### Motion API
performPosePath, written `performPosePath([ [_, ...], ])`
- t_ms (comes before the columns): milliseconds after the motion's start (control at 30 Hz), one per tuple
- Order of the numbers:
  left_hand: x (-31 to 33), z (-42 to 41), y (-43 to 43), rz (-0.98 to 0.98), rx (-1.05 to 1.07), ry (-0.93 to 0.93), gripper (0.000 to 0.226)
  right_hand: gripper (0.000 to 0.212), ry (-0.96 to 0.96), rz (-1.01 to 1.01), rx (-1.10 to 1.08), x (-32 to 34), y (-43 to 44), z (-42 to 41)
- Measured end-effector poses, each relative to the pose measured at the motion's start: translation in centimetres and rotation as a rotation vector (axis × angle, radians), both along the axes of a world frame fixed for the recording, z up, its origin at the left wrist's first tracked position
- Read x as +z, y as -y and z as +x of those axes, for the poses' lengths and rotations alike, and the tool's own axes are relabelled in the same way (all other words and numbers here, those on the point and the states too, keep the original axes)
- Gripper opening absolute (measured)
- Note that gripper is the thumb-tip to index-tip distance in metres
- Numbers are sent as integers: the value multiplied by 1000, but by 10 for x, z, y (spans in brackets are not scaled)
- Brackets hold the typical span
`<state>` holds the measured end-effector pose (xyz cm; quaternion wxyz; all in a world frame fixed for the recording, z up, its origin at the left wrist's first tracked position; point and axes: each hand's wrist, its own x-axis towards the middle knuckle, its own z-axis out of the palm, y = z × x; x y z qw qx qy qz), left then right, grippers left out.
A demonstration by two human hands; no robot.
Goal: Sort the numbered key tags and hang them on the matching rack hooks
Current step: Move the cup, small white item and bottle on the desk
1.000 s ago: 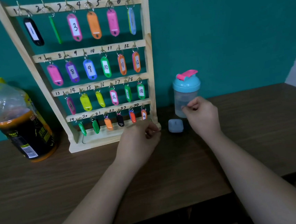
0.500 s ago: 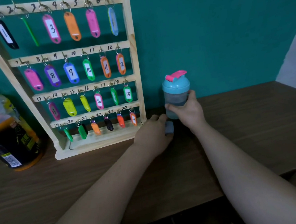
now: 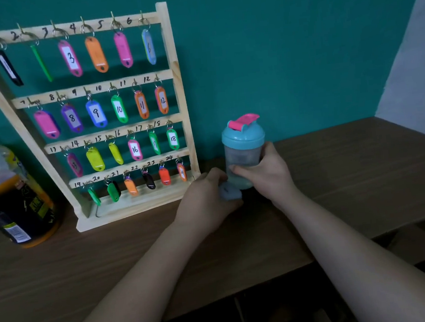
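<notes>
A wooden key rack (image 3: pixel 178 91) leans against the teal wall, its numbered hooks filled with several coloured key tags (image 3: pixel 96 113). My right hand (image 3: pixel 267 175) grips a small shaker bottle (image 3: pixel 243 142) with a blue lid and pink flip cap, just right of the rack. My left hand (image 3: pixel 205 200) curls round a small pale blue-grey object (image 3: pixel 231 192) on the table in front of the bottle. No loose tag shows in either hand.
A large plastic bottle (image 3: pixel 9 196) of dark liquid with an orange band stands at the left on the brown wooden table (image 3: pixel 363 172). The table's front edge runs below my forearms. A pale wall panel rises at the far right.
My left hand left the rack's base and moved right onto the pale blue-grey object. My right hand reached forward and closed round the shaker bottle. The view shifted right.
</notes>
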<state>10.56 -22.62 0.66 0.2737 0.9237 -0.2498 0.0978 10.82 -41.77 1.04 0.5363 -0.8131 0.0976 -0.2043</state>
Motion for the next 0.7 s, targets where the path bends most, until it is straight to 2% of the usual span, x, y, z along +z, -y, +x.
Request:
performPosePath([
  [167,6,-56,-13,-95,-24,17,65,78,7,55,46,13,3,-58],
  [433,-10,-161,-8,-217,-153,59,50,83,-74,-46,135,13,32,-181],
  [700,-51,-224,12,-198,-203,8,49,82,-24,-136,119,1,51,-256],
])
